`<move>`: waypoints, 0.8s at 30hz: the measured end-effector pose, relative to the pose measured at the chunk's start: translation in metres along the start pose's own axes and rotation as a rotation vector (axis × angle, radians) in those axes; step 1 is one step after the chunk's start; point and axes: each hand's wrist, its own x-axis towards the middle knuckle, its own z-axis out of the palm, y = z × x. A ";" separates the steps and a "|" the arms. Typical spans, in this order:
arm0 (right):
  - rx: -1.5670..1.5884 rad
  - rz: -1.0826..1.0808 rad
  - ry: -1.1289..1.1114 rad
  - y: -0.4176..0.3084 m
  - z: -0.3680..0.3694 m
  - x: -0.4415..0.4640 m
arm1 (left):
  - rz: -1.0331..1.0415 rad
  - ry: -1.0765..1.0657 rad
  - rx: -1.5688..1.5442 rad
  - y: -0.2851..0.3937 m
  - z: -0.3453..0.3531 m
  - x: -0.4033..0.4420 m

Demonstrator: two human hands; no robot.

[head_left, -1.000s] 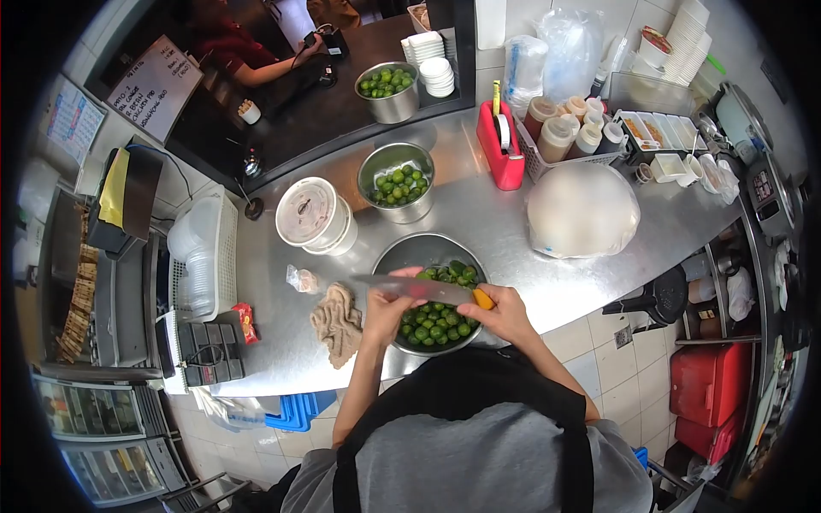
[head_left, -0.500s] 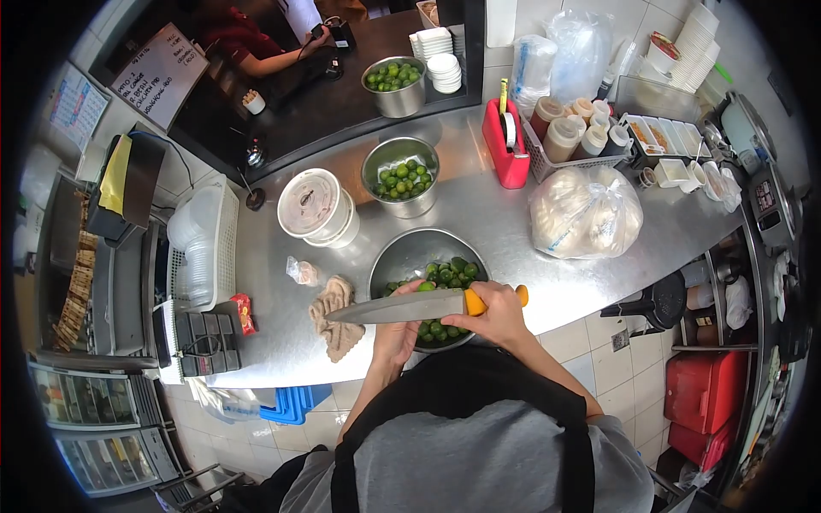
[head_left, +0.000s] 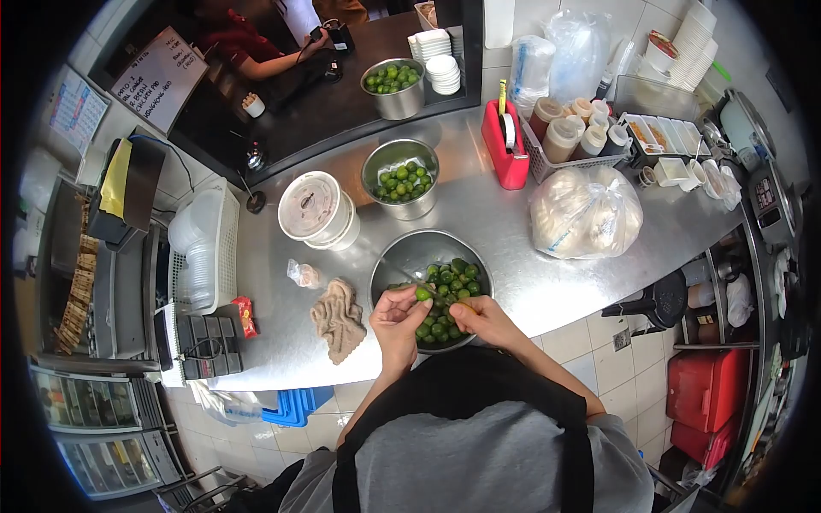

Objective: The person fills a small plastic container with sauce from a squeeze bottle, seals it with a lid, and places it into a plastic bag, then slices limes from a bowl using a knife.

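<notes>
Over the large steel bowl [head_left: 382, 259], my left hand [head_left: 396, 332] pinches a small green lime [head_left: 422, 293] between thumb and fingertips. My right hand [head_left: 487, 323] is closed round the handle of a knife [head_left: 414, 275]; mostly fingers cover the yellow handle. The blade is turned nearly edge-on and points up and left, close beside the pinched lime. Whether it touches the fruit I cannot tell. Several green limes [head_left: 455, 278] lie in the bowl below both hands. A crumpled beige cloth [head_left: 338, 321] rests left of my left hand.
Beyond stand a smaller steel bowl of limes [head_left: 374, 171], stacked white tubs [head_left: 310, 207] and another lime bowl [head_left: 398, 104] on the ledge. A bulging plastic bag [head_left: 586, 214], red tape dispenser [head_left: 506, 154] and bottle basket [head_left: 547, 162] are right. Across the ledge, a person's arm [head_left: 274, 64] holds a dark device.
The knife has swung from lying broadside across the bowl to nearly edge-on, pointing away. My left hand now shows a lime in its fingertips, and my right hand has drawn slightly inward.
</notes>
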 end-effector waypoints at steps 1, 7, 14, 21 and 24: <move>0.087 0.052 -0.078 -0.007 -0.004 -0.002 | 0.012 0.001 -0.002 0.001 0.002 0.000; 0.017 -0.001 -0.008 -0.010 -0.005 -0.001 | -0.051 0.061 0.016 0.003 0.002 0.000; -0.616 -0.283 0.299 -0.013 -0.014 -0.004 | -0.227 0.080 -0.190 0.008 -0.003 0.000; -0.666 -0.404 0.334 -0.016 -0.014 -0.003 | -0.206 0.019 -0.180 0.003 -0.009 -0.001; -0.662 -0.362 0.334 -0.010 -0.022 -0.001 | -0.150 0.009 -0.109 0.008 -0.014 0.000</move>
